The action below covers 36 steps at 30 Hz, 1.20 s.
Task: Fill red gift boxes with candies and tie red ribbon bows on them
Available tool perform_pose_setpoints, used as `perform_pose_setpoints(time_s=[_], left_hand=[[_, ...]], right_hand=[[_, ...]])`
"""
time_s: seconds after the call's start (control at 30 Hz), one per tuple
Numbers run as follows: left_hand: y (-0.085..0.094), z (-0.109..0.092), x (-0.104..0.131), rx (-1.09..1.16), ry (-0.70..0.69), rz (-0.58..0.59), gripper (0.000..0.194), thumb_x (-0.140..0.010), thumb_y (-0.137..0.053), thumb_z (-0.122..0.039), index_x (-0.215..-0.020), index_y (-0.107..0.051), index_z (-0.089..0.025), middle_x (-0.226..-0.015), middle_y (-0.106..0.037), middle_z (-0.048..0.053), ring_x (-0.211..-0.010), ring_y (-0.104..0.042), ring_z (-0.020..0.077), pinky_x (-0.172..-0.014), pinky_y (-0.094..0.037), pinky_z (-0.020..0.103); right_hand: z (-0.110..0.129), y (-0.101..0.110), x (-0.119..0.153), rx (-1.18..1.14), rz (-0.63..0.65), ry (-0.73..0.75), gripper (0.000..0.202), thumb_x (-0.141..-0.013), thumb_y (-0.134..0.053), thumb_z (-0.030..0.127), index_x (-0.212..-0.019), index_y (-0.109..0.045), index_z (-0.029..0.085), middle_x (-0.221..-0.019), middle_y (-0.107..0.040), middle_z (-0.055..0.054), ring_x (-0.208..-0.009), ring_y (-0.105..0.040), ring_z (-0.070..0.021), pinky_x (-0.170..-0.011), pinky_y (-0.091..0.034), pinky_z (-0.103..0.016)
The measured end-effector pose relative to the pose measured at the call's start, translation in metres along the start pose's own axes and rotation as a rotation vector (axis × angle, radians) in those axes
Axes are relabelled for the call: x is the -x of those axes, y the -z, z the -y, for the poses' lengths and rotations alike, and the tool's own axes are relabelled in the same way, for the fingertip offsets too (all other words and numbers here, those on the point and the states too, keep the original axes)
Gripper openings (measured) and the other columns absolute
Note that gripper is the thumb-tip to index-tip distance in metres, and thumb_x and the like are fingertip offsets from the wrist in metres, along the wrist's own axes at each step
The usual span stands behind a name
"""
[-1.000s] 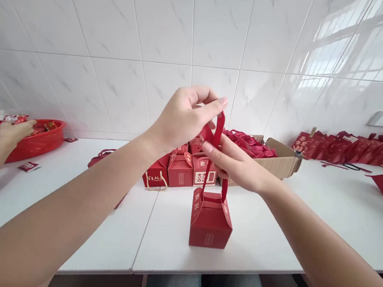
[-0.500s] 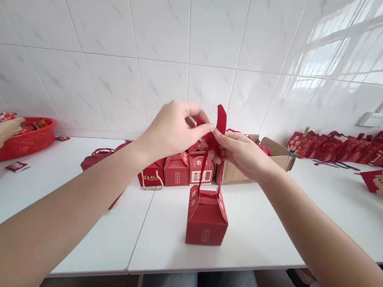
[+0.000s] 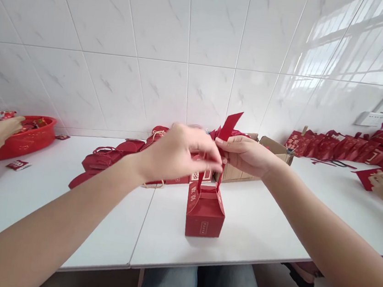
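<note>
Both hands are sitting lower in the frame than before, just above the red box [image 3: 205, 212] at center. The left hand [image 3: 179, 153] and right hand [image 3: 245, 155] fingers are pinching the red ribbon [image 3: 228, 127], whose end is now sticking up rightward.

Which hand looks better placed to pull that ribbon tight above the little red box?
Probably the right hand: it pinches the ribbon above the red box; the left hand looks blurred.

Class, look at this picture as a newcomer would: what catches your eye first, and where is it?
First, the two hands, left hand and right hand, meeting mid-frame on a red ribbon above a small red gift box on the white table. Behind stands a cardboard box; far left, a red basket.
</note>
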State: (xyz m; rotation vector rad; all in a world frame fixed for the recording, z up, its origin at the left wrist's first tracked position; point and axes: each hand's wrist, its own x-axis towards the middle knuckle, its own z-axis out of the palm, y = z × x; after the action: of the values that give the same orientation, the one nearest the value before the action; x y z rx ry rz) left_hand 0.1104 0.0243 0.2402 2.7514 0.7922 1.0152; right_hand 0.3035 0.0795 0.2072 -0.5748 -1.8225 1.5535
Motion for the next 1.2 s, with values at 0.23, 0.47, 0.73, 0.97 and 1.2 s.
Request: perform_pose_setpoints(time_s=[0.23,0.47,0.73,0.97,1.2], left_hand=[[-0.028,0.033,0.007,0.301,0.376,-0.219,0.044,-0.086,-0.047,-0.053,-0.062,-0.058,-0.018,-0.06,-0.056,0.0,-0.057,-0.051,0.0118,-0.055,-0.038,0.027],[-0.045,0.039,-0.003,0.872,0.729,0.041,0.056,-0.087,-0.035,-0.062,-0.079,-0.066,-0.016,-0.085,-0.067,0.007,-0.078,-0.06,0.0179,-0.076,-0.047,0.033],[-0.05,0.033,-0.006,0.747,0.596,-0.229,0.024,-0.084,-0.054,-0.04,-0.072,-0.055,-0.019,-0.075,-0.06,0.001,-0.071,-0.059,0.014,-0.066,-0.048,0.028],[-0.035,0.037,0.017,-0.018,0.464,-0.302,0.028,-0.085,-0.053,-0.037,-0.063,-0.049,-0.019,-0.067,-0.049,-0.001,-0.066,-0.048,0.0136,-0.065,-0.038,0.028],[-0.041,0.073,0.097,-0.217,0.698,-0.235,0.028,-0.085,-0.048,-0.04,-0.066,-0.047,-0.02,-0.07,-0.053,-0.001,-0.061,-0.048,0.0139,-0.056,-0.035,0.025]], right_hand=[[0.028,-0.003,0.011,0.999,-0.096,0.215,0.012,-0.077,-0.063,0.016,-0.079,-0.074,0.02,-0.069,-0.065,0.0,-0.062,-0.055,-0.0124,-0.058,-0.04,-0.027],[0.012,-0.013,0.017,1.321,-0.273,0.616,0.028,-0.076,-0.05,0.001,-0.072,-0.071,0.018,-0.087,-0.067,-0.005,-0.071,-0.061,-0.0143,-0.059,-0.046,-0.026],[-0.002,-0.013,0.022,1.233,-0.524,0.603,0.019,-0.082,-0.051,0.015,-0.075,-0.067,0.023,-0.082,-0.066,-0.006,-0.074,-0.06,-0.0189,-0.066,-0.047,-0.033],[-0.02,-0.011,0.045,0.992,-0.619,0.439,0.016,-0.08,-0.061,0.028,-0.067,-0.057,0.021,-0.07,-0.063,-0.003,-0.066,-0.056,-0.017,-0.061,-0.043,-0.031],[-0.102,0.024,0.109,0.628,-0.765,-0.131,0.032,-0.075,-0.064,0.051,-0.067,-0.058,0.02,-0.066,-0.062,-0.004,-0.065,-0.056,-0.0195,-0.06,-0.043,-0.031]])
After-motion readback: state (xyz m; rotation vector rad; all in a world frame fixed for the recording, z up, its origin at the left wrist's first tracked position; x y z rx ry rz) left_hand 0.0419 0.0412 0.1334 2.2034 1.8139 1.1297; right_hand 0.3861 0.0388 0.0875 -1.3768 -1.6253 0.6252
